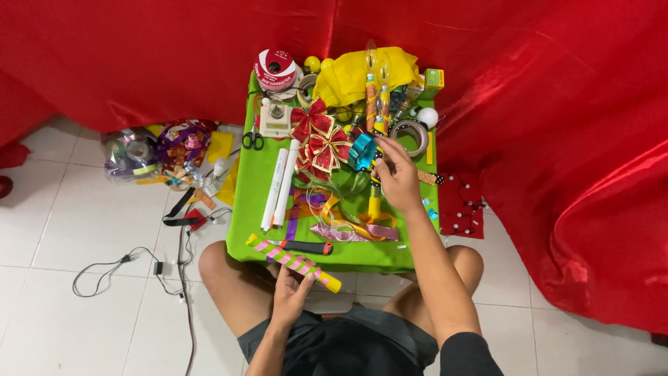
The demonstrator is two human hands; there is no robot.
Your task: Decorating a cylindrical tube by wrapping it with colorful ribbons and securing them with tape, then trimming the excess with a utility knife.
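Left hand gripped pink-and-green striped yellow stick near table edge | right hand pinched shiny blue ribbon roll | I judged steadying the stick wise.

Craft things on and around the low table

On the table, two tubes lay left of the ribbon bows, scissors further left, a tape spool at the far edge. A wrapped stick crossed the near edge; a bag of ribbons sat on the floor to the left.
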